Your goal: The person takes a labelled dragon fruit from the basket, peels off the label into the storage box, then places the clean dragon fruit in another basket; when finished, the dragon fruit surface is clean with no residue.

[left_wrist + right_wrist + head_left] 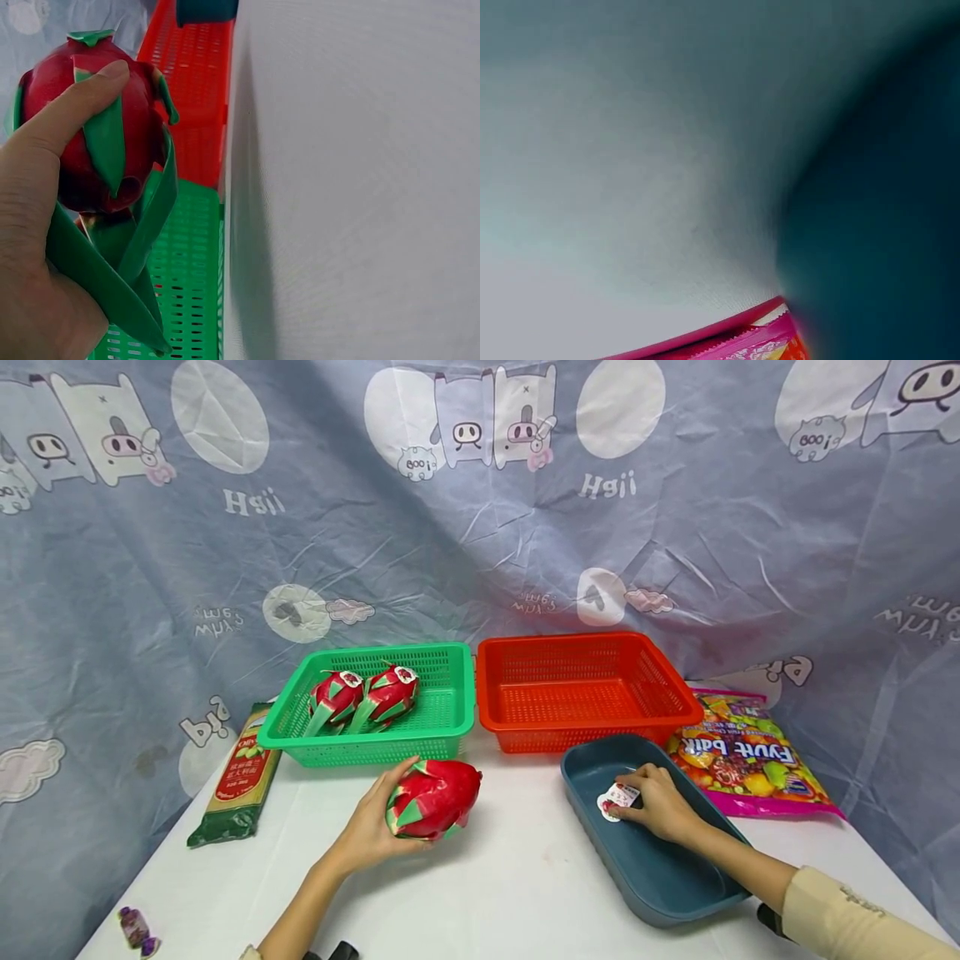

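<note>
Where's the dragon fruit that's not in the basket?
Head view, left of centre: the dragon fruit is in the left hand, nearer than the green basket.

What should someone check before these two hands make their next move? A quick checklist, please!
1. Dragon fruit held securely: ok; the left hand grips it.
2. Space in the green basket: ok; two other dragon fruits sit toward the left, with bare space to their right.
3. Red basket free of items: ok; nothing shows inside.
4. Right hand on the white label: ok; its fingers pinch it inside the blue tray.
5. Label loose from the tray: cannot tell; the hand partly covers it, and the right wrist view is blurred.
</note>
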{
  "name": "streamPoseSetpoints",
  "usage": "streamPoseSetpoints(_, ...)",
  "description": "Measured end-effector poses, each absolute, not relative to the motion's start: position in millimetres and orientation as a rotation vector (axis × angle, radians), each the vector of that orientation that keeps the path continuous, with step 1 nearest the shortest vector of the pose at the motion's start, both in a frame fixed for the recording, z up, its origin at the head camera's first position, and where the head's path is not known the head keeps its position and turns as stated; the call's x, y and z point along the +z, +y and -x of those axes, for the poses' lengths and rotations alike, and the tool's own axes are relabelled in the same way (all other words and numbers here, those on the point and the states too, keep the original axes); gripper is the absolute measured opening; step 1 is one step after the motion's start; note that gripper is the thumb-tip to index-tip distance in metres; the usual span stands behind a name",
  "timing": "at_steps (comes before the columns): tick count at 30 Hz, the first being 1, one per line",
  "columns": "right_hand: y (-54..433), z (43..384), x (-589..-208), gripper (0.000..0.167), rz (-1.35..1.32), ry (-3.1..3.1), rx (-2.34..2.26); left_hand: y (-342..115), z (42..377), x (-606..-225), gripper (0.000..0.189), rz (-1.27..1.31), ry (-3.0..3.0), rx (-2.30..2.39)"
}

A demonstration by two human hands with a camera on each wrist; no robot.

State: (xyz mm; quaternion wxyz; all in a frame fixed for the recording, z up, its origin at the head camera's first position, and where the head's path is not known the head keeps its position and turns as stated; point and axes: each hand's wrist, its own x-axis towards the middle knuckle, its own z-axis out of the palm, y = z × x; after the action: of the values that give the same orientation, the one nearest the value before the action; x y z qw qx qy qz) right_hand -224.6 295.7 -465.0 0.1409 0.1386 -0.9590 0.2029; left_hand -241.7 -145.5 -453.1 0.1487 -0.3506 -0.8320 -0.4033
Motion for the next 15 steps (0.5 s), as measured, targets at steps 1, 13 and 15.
streamPoseSetpoints(1,295.1,223.8,-464.8,0.053,-0.406,-2.777,0.564,-145.6,241.8,-453.2,0.107,1.01,-2.393,-1.156)
streamPoseSetpoints(13,288.0,215.6,-467.2,0.06,-0.511,-2.814,0.279,-146.7,242.9,-455.9,0.106,1.012,-2.374,-1.164)
streamPoseSetpoints(15,287.3,214.8,-466.9,0.064,-0.491,-2.817,0.274,-146.9,242.6,-455.9,0.107,1.012,-2.378,-1.161)
